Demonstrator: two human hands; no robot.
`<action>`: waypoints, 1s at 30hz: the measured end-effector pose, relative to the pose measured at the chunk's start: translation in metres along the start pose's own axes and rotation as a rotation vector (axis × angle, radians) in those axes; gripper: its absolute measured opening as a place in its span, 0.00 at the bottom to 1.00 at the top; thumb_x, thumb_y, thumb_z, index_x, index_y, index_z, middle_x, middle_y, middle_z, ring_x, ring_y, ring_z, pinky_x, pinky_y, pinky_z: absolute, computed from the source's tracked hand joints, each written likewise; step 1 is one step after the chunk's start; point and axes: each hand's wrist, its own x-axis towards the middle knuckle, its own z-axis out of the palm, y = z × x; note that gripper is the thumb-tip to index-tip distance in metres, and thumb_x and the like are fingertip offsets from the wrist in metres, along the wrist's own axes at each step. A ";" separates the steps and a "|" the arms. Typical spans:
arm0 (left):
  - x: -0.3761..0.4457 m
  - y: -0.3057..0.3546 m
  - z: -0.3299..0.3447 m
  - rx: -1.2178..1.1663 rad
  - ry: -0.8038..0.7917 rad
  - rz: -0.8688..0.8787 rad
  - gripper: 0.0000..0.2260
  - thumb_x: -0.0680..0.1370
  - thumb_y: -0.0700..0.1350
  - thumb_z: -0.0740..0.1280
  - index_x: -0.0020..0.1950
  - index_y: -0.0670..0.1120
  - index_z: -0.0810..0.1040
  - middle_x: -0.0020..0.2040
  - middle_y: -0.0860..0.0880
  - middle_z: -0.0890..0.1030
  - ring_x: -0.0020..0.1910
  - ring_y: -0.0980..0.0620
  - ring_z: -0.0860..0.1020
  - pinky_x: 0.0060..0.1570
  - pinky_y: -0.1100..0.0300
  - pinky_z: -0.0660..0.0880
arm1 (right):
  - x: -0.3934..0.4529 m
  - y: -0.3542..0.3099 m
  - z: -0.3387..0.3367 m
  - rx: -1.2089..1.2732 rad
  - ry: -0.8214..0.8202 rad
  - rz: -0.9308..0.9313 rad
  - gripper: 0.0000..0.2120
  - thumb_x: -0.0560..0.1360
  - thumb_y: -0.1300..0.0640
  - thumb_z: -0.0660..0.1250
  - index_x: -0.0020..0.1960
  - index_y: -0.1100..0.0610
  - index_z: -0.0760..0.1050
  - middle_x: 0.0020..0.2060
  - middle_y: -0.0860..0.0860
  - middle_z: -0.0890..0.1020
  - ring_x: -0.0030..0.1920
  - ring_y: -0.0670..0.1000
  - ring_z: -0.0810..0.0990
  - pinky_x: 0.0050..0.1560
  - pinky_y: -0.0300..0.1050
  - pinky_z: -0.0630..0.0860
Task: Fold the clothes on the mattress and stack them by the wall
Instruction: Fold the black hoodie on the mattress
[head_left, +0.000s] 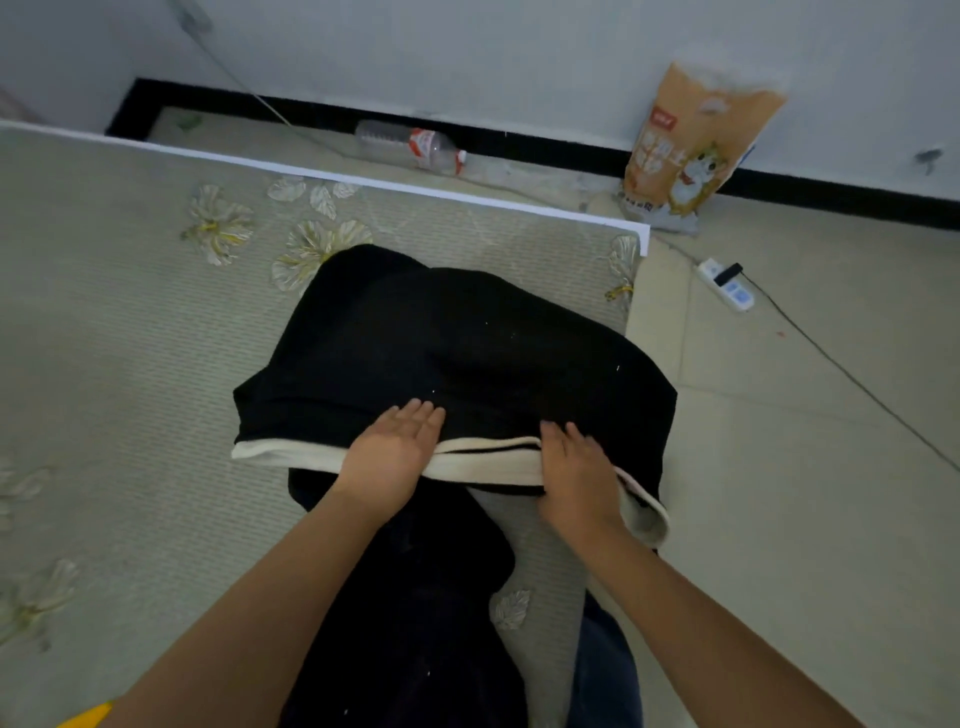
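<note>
1. Nearest the camera, two bare forearms reach forward over a dark, loosely lying piece of clothing (415, 597) that runs down to the bottom edge of the view; I cannot tell what garment it is.
2. The left hand (392, 457) lies flat, fingers straight and together, pressing on the black folded garment with a cream ribbed band (457, 358).
3. The right hand (576, 470) also rests palm-down on that band, fingers relaxed and slightly spread; neither hand grips anything.
4. The garment sits near the right-hand corner of the pale woven mattress with a leaf pattern (130, 338), its right side hanging past the mattress edge towards the tiled floor (805, 467).
5. By my judgement the fold is being smoothed flat; stacking by the white wall (519, 52) is not yet done.
6. Risks: the overhanging side could slide off the edge and pull the fold open. Uneven pressure may bunch the thick fabric, leaving a lopsided bundle that topples in a stack.
7. Along the wall lie a clear plastic bottle (410, 148) and an orange printed bag (691, 140), with a white power strip (724, 286) and cable near; these could crowd or snag the stack.
</note>
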 end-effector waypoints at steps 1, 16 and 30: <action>-0.001 0.004 -0.006 0.004 0.086 -0.001 0.29 0.74 0.35 0.63 0.73 0.38 0.56 0.73 0.40 0.61 0.72 0.47 0.62 0.71 0.59 0.54 | -0.002 0.003 -0.008 0.032 -0.001 -0.029 0.25 0.71 0.65 0.64 0.68 0.63 0.65 0.61 0.61 0.75 0.61 0.59 0.74 0.59 0.47 0.70; 0.004 0.048 -0.273 0.174 0.631 0.012 0.30 0.41 0.40 0.82 0.41 0.36 0.83 0.40 0.41 0.84 0.36 0.47 0.84 0.30 0.58 0.78 | -0.043 0.014 -0.332 -0.274 0.402 -0.293 0.12 0.67 0.66 0.66 0.51 0.64 0.75 0.44 0.62 0.81 0.44 0.61 0.80 0.39 0.44 0.68; 0.228 0.113 -0.508 0.261 0.727 -0.044 0.24 0.80 0.37 0.49 0.75 0.41 0.44 0.76 0.45 0.48 0.75 0.51 0.49 0.71 0.62 0.41 | 0.052 0.158 -0.572 -0.421 0.854 -0.180 0.23 0.72 0.65 0.56 0.68 0.57 0.63 0.60 0.51 0.73 0.57 0.52 0.74 0.48 0.44 0.70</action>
